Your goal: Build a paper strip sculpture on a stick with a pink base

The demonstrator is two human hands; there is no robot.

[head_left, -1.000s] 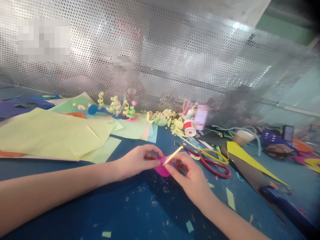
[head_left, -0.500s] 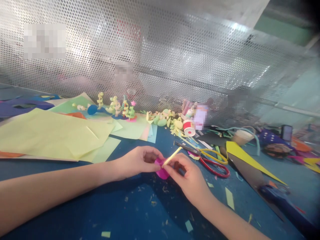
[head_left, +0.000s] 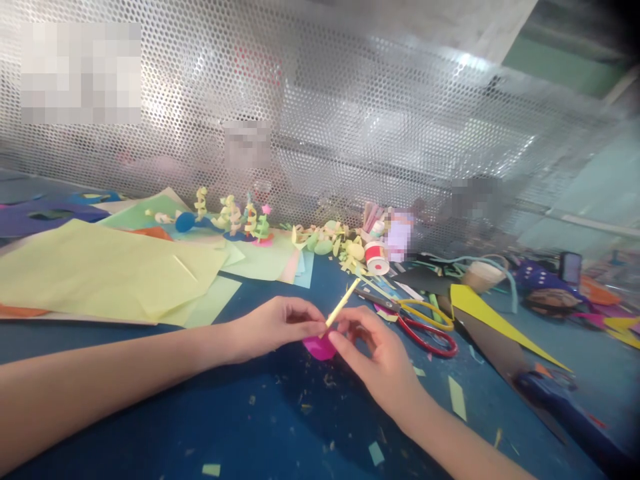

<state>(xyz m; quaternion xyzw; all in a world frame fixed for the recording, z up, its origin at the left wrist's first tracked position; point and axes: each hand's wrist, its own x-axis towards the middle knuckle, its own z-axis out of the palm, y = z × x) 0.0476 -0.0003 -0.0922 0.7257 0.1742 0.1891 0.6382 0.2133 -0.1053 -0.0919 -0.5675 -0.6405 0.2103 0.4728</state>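
My left hand (head_left: pixel 285 321) is closed, its thumb and forefinger pinching at the base of a thin pale-yellow paper stick (head_left: pixel 344 302). The stick slants up to the right, standing on a magenta paper disc (head_left: pixel 319 348). The disc hangs tilted just under the fingertips, above the blue table. From the other side, my right hand (head_left: pixel 375 343) has its thumb at the disc's right edge and its forefinger curled close to the stick. The exact contact of those fingertips is partly hidden. Scissors (head_left: pixel 400 308) with one yellow and one red handle lie just beyond my right hand.
Large pale-yellow paper sheets (head_left: pixel 110 270) cover the left. Small paper spiral figures (head_left: pixel 233 217) stand behind them, before a perforated metal screen (head_left: pixel 325 127). A red-and-white spool (head_left: pixel 377 258), yellow paper (head_left: pixel 500 323) and a dark-blue tool (head_left: pixel 565 407) lie rightward. Scraps dot the blue table.
The yellow stick has tipped more upright and shifted slightly left. The magenta disc has turned flatter and lower. My right fingers have loosened from the stick, while my left fingertips have come to its base.
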